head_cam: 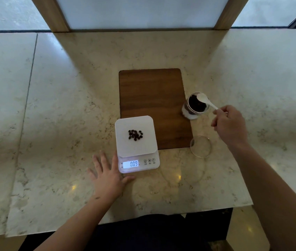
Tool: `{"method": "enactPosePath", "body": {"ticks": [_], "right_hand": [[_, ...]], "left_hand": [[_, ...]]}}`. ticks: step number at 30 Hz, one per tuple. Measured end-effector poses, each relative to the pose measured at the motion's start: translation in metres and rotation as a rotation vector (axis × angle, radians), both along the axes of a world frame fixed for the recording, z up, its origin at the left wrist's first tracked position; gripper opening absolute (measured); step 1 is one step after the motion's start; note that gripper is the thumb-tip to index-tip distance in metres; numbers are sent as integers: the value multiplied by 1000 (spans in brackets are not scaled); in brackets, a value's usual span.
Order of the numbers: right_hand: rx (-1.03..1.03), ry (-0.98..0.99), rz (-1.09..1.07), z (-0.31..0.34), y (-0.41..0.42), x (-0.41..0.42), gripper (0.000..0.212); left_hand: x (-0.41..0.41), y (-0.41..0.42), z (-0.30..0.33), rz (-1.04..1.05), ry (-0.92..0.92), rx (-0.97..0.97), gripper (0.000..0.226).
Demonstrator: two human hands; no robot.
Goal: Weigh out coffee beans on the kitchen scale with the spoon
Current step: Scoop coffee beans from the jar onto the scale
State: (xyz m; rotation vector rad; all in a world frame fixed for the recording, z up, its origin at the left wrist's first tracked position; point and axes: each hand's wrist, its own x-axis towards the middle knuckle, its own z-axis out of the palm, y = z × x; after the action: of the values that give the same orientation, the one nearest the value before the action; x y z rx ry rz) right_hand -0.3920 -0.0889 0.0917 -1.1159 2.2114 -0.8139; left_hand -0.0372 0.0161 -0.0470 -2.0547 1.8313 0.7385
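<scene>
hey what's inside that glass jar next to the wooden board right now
Dark coffee beans fill the glass jar, and the bowl of the white spoon, held by the right hand, sits over its open mouth. The beans hide whatever lies at the bottom.

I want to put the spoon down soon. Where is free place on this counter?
Bare: the wooden board behind the scale, and the counter left of both. Crowded: the right side, where jar, lid and right hand with the spoon sit close.
</scene>
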Motion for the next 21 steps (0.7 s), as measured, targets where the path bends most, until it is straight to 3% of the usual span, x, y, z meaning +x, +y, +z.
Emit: {"method": "enactPosePath", "body": {"ticks": [12,21], "right_hand": [[237,576,347,0,-33,-14,9],[321,648,450,-7,-42,-13,13]], "left_hand": [[0,1,-1,2,10,28,116],[-1,0,-3,-2,-20,25,118]]}}
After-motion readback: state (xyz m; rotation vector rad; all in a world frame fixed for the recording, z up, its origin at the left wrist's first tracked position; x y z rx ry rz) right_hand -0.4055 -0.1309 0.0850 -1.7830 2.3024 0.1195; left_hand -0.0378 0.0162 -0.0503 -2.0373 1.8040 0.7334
